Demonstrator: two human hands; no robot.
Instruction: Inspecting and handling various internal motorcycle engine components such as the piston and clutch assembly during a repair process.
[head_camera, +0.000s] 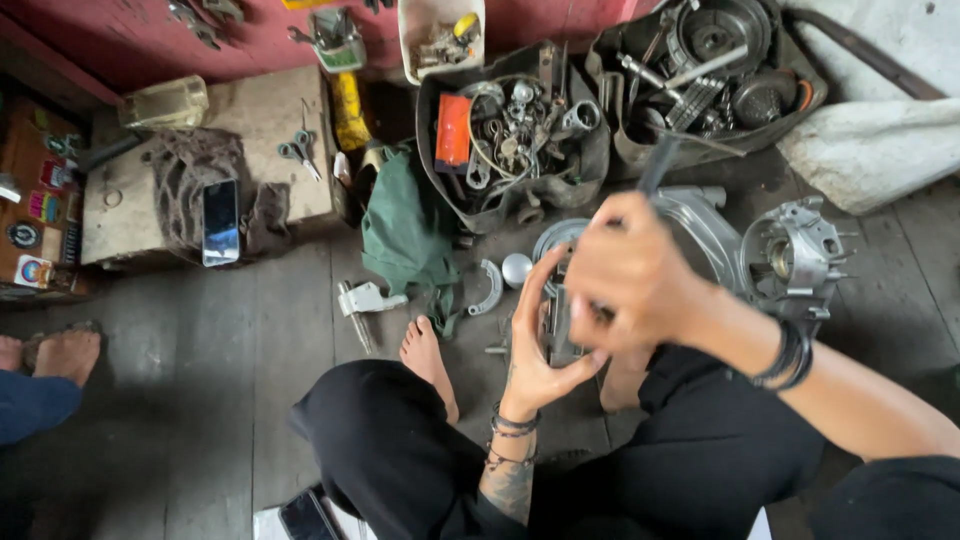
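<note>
Left hand (535, 345) cupping small metal part (558, 325) from below; right hand (630, 270) clenched on dark tool (660, 160), angled upward, directly above it.

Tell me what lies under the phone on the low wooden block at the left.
The phone lies face up on a dark netted rag spread over the wooden block. Small scissors lie beside it. Whatever is beneath the rag is covered.
</note>
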